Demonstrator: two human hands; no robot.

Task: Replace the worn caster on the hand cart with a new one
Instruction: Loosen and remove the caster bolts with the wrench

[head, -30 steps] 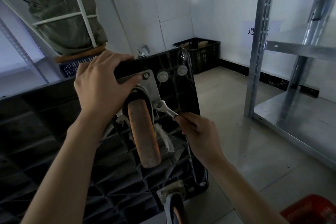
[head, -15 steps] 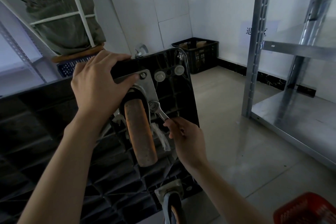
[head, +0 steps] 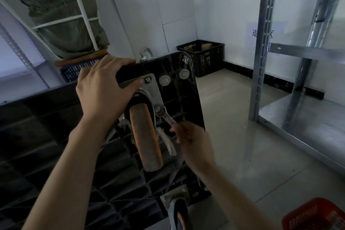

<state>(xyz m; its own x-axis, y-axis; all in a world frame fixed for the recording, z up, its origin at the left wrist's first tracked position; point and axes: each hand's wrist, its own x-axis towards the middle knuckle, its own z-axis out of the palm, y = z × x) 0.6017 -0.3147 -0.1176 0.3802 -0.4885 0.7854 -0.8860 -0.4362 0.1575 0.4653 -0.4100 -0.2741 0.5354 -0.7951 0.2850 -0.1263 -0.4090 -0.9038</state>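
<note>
A: Where's the worn caster (head: pixel 144 136)?

B: Centre of the frame, orange wheel pointing toward you, mounted on the underside of the hand cart (head: pixel 56 136). You've tipped the deck on edge, likely so the plate bolts face you.

A: And your hands?

B: Apart. Your left hand (head: pixel 103 91) wraps over the deck's top edge, thumb lying on the mounting plate (head: pixel 152 90) beside the upper bolt (head: pixel 148 79). That looks like bracing, so the deck doesn't rock under wrench load. Your right hand (head: pixel 194 144), lower centre, grips the wrench (head: pixel 165 115) handle; its head sits on the lower-right nut (head: pixel 157 108).

A: Progress?

B: Early, by my read. Plate seated, both visible bolts in. No new caster spotted; a second caster (head: pixel 177 209) shows at the bottom edge.

A: Risk?

B: Wrench slipping off toward the deck's ribs.
</note>
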